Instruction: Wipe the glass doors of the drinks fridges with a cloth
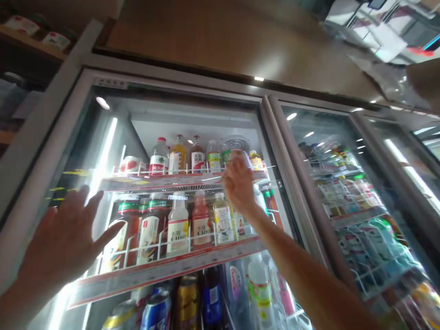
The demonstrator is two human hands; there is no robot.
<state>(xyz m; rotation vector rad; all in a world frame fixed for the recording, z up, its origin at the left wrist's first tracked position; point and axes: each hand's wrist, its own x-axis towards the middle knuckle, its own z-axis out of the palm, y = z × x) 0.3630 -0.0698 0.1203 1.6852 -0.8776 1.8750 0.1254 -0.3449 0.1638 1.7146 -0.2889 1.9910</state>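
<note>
My left hand (65, 238) is open with its fingers spread, held up at the left side of a glass cooler door (172, 101). I cannot tell whether its palm touches the glass. My right hand (239, 181) is raised at the top shelf's right part, in front of the door. Its fingers are curled in and slightly blurred; what they hold, if anything, I cannot make out. Behind it, partly hidden, are bottles on the top shelf (154, 183), including a yellow-capped bottle (255, 160). Light reflections show on the glass.
Below, a second shelf (165, 266) carries several drink bottles, with cans such as a blue can (156, 309) underneath. A door frame (295, 183) divides this cooler from another stocked one at right. Jars (57, 40) stand on a wooden shelf at upper left.
</note>
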